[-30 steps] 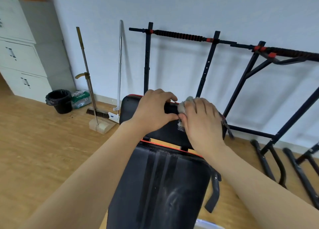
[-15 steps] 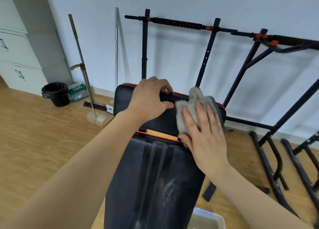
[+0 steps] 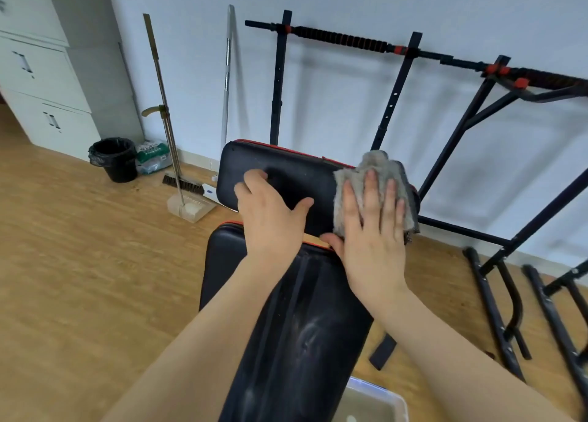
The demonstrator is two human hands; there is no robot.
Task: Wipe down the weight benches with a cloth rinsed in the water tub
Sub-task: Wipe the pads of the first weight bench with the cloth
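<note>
Wiping the bench [image 3: 288,342] is judged to be the step in hand, since a cloth is laid on its back pad [image 3: 286,167]. For a good result, the pad should be steadied at its left while the cloth is drawn across in overlapping strokes under flat, even pressure. The red-piped edge and the gap between the pads should be included. Dull smears are seen on the seat pad [image 3: 305,332], which probably needs the same treatment.

The left hand [image 3: 270,211] is rested on the middle of the back pad. Its fingers [image 3: 254,176] are loosely spread and slightly bent, the thumb is out to the right, and nothing is gripped. Just to its right, the grey cloth [image 3: 378,167] is pressed against the pad's right end by the right hand [image 3: 372,246]. That hand's fingers [image 3: 370,192] are held straight and a little apart, flat on the cloth and not pinching it. The cloth is bunched above the pad's top edge. The tub [image 3: 381,399] is seen on the floor at lower right, just beside the bench, handy for rinsing.
</note>
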